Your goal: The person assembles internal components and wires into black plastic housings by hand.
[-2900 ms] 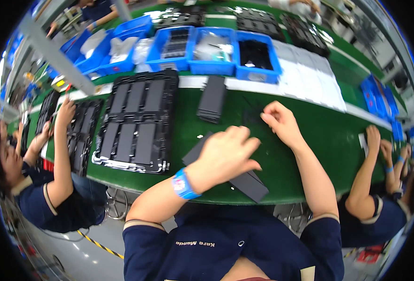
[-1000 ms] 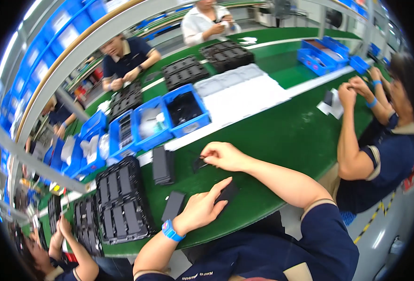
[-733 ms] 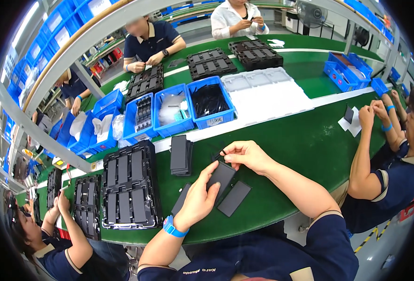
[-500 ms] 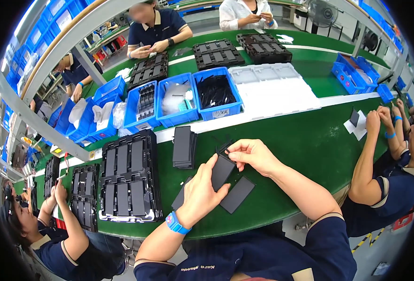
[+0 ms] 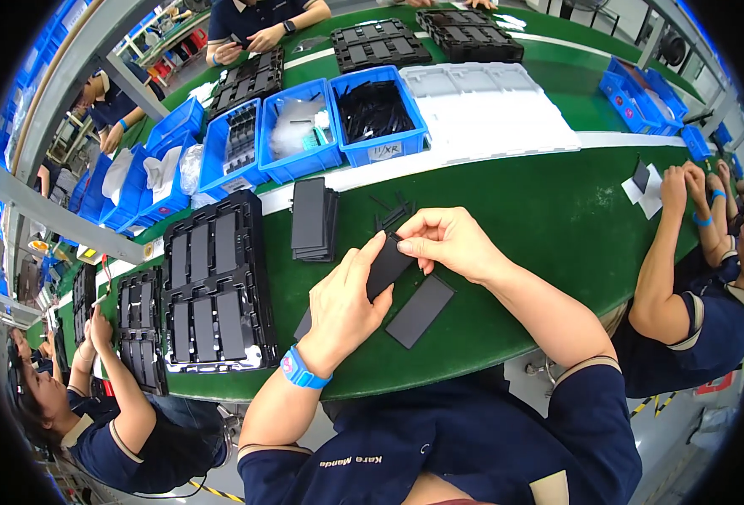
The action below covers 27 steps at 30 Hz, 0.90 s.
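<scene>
My left hand (image 5: 342,301) grips a thin black rectangular block (image 5: 386,269) by its long sides, holding it at a slant just above the green table. At the block's far end, my right hand (image 5: 452,242) is closed in a pinch; whatever sits between its fingertips is hidden. A second black block (image 5: 421,311) lies flat on the table, to the right of the held one. Another block (image 5: 303,326) shows partly from under my left hand. Beyond my hands are loose black strips (image 5: 399,209) and a stack of the same blocks (image 5: 309,219).
Black trays filled with blocks (image 5: 212,324) stand to the left. Behind the stack runs a row of blue bins, one with black strips (image 5: 375,114), beside a white plastic sheet (image 5: 490,109). Co-workers sit left, right and across the table (image 5: 540,269).
The whole view has tilted downward, so the table things sit higher in the picture. Both hands keep their hold at the block, with the right fingertips still at its far end.
</scene>
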Each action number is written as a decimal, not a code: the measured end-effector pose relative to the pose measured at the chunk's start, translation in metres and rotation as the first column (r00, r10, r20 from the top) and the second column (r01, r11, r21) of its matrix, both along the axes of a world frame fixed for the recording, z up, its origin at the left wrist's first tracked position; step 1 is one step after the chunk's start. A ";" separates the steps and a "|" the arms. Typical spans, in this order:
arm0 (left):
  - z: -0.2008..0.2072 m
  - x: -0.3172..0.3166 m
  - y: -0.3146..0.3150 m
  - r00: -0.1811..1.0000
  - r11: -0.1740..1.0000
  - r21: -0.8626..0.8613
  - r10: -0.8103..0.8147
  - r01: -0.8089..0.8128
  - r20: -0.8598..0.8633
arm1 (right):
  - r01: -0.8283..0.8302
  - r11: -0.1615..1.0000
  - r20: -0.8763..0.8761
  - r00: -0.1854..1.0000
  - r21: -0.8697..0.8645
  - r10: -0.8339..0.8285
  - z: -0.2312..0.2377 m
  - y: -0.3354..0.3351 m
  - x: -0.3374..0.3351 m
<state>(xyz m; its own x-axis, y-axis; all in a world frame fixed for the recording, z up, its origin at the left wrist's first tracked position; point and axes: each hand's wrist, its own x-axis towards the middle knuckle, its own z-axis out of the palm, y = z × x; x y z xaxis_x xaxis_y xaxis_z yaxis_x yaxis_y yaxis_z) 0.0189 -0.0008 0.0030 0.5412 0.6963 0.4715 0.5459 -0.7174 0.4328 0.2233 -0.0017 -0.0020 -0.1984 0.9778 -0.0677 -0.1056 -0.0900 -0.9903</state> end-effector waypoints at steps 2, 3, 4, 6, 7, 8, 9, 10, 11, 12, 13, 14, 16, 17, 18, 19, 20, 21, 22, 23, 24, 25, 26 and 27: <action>0.001 0.000 0.000 1.000 1.000 0.004 -0.005 0.005 0.005 | 0.001 1.000 -0.002 1.000 0.002 -0.001 0.002 -0.002 0.000; 0.001 0.000 0.000 1.000 1.000 0.008 -0.010 0.010 0.009 | 0.002 1.000 -0.004 1.000 0.004 -0.002 0.004 -0.003 0.001; 0.002 0.000 -0.001 1.000 1.000 0.008 -0.009 0.009 0.009 | 0.001 1.000 -0.005 1.000 0.003 -0.001 0.006 -0.004 0.001; 0.004 0.000 -0.001 1.000 0.999 0.034 -0.006 0.005 0.013 | -0.002 1.000 0.010 1.000 -0.005 0.002 0.009 -0.005 0.002; 0.004 -0.001 -0.001 1.000 0.999 0.034 -0.005 0.004 0.013 | -0.003 1.000 0.010 1.000 -0.005 0.003 0.009 -0.005 0.001; 0.003 -0.002 0.000 1.000 0.999 0.036 -0.004 0.004 0.017 | -0.001 1.000 0.005 1.000 0.000 0.001 0.008 -0.005 0.001; 0.003 -0.003 0.001 1.000 0.999 0.038 -0.003 0.002 0.022 | 0.002 1.000 0.001 1.000 0.005 -0.002 0.008 -0.005 0.001; 0.004 -0.003 0.003 1.000 0.999 0.038 -0.004 0.004 0.022 | 0.003 1.000 0.001 1.000 0.005 -0.003 0.008 -0.005 0.001; 0.005 -0.004 0.004 0.999 0.999 0.034 -0.029 0.028 0.022 | -0.004 1.000 -0.005 1.000 0.006 0.004 0.008 -0.004 0.001; 0.005 -0.004 0.004 0.998 0.998 0.029 -0.053 0.052 0.021 | -0.011 1.000 -0.012 1.000 0.007 0.011 0.008 -0.004 0.001; 0.006 -0.004 0.004 0.998 0.998 0.028 -0.052 0.052 0.022 | -0.011 1.000 -0.011 1.000 0.006 0.011 0.007 -0.005 0.001; 0.006 -0.004 0.004 0.998 0.998 0.004 -0.062 0.061 0.018 | -0.014 1.000 -0.035 0.999 -0.002 0.014 0.007 -0.005 0.001; 0.006 -0.005 0.005 0.998 0.997 -0.020 -0.068 0.068 0.015 | -0.020 1.000 -0.059 0.998 -0.011 0.019 0.007 -0.004 0.000; 0.005 -0.005 0.006 0.996 0.997 -0.013 -0.081 0.081 0.030 | -0.017 1.000 -0.067 0.998 -0.017 0.016 0.007 -0.004 -0.001; 0.005 -0.006 0.007 0.994 0.995 -0.005 -0.094 0.095 0.046 | -0.015 1.000 -0.076 0.997 -0.024 0.013 0.007 -0.004 -0.001; 0.005 -0.006 0.007 0.995 0.996 -0.004 -0.092 0.093 0.046 | -0.017 1.000 -0.076 0.997 -0.023 0.015 0.007 -0.004 -0.002; 0.005 -0.007 0.007 0.994 0.995 -0.017 -0.096 0.097 0.056 | -0.009 1.000 -0.089 0.996 -0.028 0.007 0.006 -0.004 -0.002; 0.005 -0.007 0.007 0.993 0.994 -0.029 -0.100 0.102 0.065 | -0.002 0.999 -0.103 0.995 -0.033 -0.001 0.005 -0.004 -0.003; 0.004 -0.007 0.007 0.993 0.994 -0.029 -0.099 0.101 0.065 | -0.003 0.999 -0.103 0.995 -0.033 0.000 0.005 -0.005 -0.003; 0.005 -0.007 0.007 0.991 0.993 -0.038 -0.106 0.109 0.079 | 0.003 0.999 -0.103 0.995 -0.037 -0.007 0.006 -0.005 -0.004; 0.004 -0.007 0.007 0.989 0.992 -0.048 -0.113 0.117 0.093 | 0.010 0.999 -0.103 0.995 -0.042 -0.014 0.006 -0.006 -0.004; 0.005 -0.007 0.006 0.989 0.992 -0.048 -0.112 0.116 0.093 | 0.009 0.999 -0.103 0.995 -0.042 -0.013 0.006 -0.006 -0.005; 0.007 -0.007 0.005 0.991 0.989 -0.096 -0.104 0.112 0.088 | 0.025 0.998 -0.108 0.994 -0.050 -0.030 0.007 -0.007 -0.006; 0.008 -0.007 0.004 0.992 0.984 -0.144 -0.097 0.108 0.082 | 0.040 0.997 -0.113 0.993 -0.058 -0.047 0.007 -0.007 -0.006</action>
